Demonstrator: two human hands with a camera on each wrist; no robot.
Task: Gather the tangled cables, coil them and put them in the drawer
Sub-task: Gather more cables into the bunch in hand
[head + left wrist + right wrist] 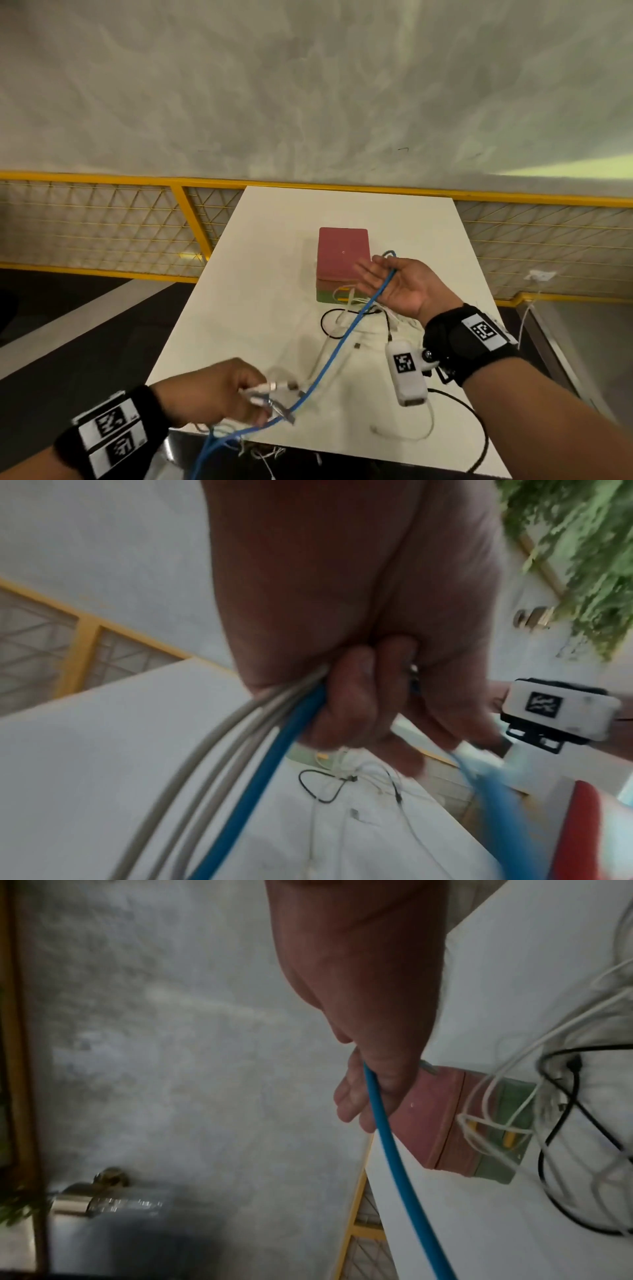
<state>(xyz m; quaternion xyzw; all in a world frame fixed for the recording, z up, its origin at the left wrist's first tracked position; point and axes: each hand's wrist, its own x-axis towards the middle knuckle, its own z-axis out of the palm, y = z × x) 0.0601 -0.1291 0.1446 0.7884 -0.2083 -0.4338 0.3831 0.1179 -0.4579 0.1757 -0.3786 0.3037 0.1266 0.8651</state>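
My left hand [253, 394] [359, 702] is at the table's near edge and grips a bundle: a blue cable [339, 346] [274, 750] and grey-white cables [212, 737], with plug ends sticking out past the fingers. The blue cable runs up to my right hand [371, 270] [363, 1091], held palm up with straight fingers, the cable hooked over the crook of the thumb. Behind that hand stands a small drawer unit [342, 253] [441, 1118] with a pink top and a green drawer [325, 297]. A tangle of white cables [397, 320] and a black cable [325, 323] lies before it.
The white table [257, 274] ends at a yellow mesh railing [191, 219] and a grey wall. More cable loops hang off the near edge below my left hand. A black lead [479, 428] from the right wrist camera [407, 370] trails over the front right corner.
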